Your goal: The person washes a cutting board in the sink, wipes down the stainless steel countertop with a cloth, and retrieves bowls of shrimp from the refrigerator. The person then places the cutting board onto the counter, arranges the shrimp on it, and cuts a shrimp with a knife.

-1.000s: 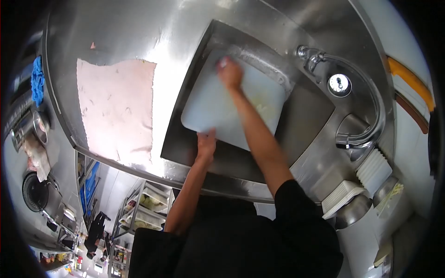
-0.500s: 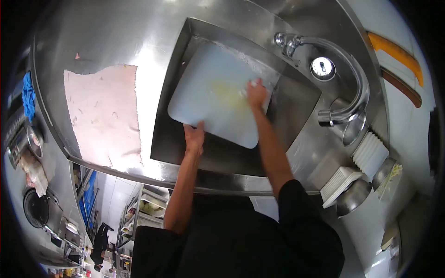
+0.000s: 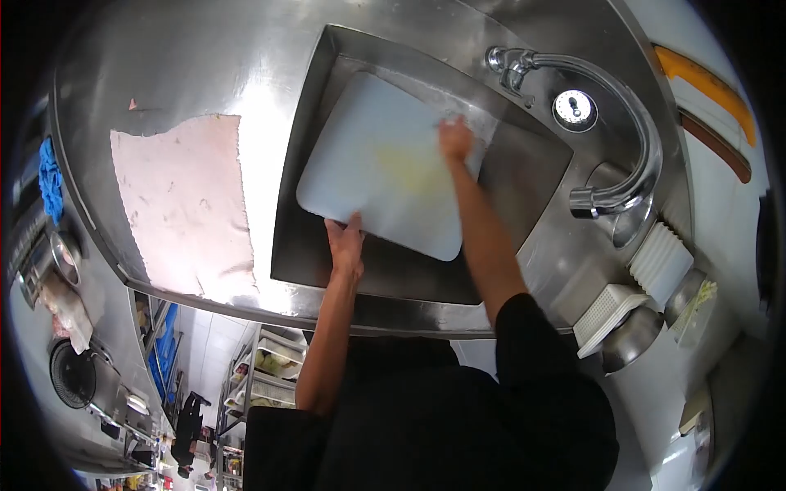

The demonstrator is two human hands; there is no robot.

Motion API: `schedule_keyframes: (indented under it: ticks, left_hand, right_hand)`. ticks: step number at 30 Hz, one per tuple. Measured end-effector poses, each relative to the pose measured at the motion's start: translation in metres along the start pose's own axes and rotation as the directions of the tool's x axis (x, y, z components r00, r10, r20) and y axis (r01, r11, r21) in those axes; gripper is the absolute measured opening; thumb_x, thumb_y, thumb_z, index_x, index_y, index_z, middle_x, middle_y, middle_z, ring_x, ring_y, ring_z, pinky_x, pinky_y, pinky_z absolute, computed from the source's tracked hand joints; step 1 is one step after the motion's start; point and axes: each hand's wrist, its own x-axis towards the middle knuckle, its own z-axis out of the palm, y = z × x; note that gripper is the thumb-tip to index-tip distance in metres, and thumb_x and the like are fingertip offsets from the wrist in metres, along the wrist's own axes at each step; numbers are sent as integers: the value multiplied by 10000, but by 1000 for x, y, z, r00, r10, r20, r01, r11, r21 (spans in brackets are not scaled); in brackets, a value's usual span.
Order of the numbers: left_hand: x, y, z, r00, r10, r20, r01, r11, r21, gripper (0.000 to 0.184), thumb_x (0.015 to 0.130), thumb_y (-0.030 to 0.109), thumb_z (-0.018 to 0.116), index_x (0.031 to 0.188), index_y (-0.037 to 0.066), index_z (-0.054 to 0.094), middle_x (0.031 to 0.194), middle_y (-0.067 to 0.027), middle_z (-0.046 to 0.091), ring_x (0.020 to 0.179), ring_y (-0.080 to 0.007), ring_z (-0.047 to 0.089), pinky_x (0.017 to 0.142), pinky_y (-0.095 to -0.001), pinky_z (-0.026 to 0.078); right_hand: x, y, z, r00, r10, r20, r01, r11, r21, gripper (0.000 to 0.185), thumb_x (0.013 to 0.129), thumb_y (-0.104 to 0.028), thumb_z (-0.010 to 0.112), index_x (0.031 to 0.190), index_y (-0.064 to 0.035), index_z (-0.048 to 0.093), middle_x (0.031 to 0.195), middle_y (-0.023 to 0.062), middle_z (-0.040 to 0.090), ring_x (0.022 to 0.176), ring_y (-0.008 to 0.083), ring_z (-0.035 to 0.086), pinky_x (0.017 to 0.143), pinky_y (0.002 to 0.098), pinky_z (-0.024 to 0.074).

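A pale blue-white cutting board (image 3: 352,155) with a yellowish stain lies tilted in the steel sink (image 3: 524,180). My left hand (image 3: 346,245) grips the board's near edge, thumb on top. My right hand (image 3: 455,139) is over the board's upper right part, fingers closed and blurred; what they hold is too small to make out. On the steel counter left of the sink lies a flat pale pink sheet (image 3: 188,204) with rough edges.
A curved chrome faucet (image 3: 639,139) stands right of the sink. White baskets (image 3: 602,319) and a metal bowl (image 3: 632,340) sit at the lower right. A blue cloth (image 3: 51,180) is at the far left. A person in dark clothes (image 3: 188,430) is in the background.
My right hand has moved from the board's upper left part to its right side, then slightly upward. My left hand keeps its grip on the near edge. The camera view has shifted somewhat.
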Motion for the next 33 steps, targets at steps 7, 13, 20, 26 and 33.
schedule_keyframes:
  ticks: [7,13,20,26,33]
  left_hand:
    - [6,4,0,998,11,-54,-15,998,-67,418,981,143,577,1326,10,381,1325,-176,512,1201,-295,541,981,-486,491]
    - [-7,11,-1,992,116,40,-113,992,-63,419,982,165,594,1320,12,398,1272,-158,544,1176,-294,563,962,-512,509]
    - [-36,39,19,955,221,199,-232,972,31,455,981,197,605,1347,30,394,1231,-147,564,1130,-270,585,921,-485,537]
    - [-38,36,39,955,219,199,-228,974,21,442,983,202,599,1337,30,398,1204,-137,567,1084,-250,596,845,-438,574]
    - [-46,34,56,963,177,202,-178,984,-14,413,973,164,597,1316,25,416,1191,-146,556,1064,-259,605,818,-416,590]
  right_hand:
    - [-193,-73,-122,889,-392,239,254,854,455,354,818,-217,665,1086,-37,518,923,234,665,853,464,634,754,530,516]
    - [-166,25,-228,847,-14,532,-15,999,49,413,842,-226,636,1151,-17,457,953,271,659,885,490,627,763,554,500]
    - [-89,80,-461,862,-17,-506,54,997,58,227,953,-242,592,965,-20,542,772,86,572,692,186,543,680,357,468]
    - [-50,130,-457,894,9,-448,-25,999,-30,221,952,-220,591,1008,-7,575,797,103,634,725,207,592,707,362,487]
    - [-84,-83,-352,862,-214,-459,486,606,630,427,970,-181,552,1352,-1,490,1374,173,523,1275,271,510,1024,413,445]
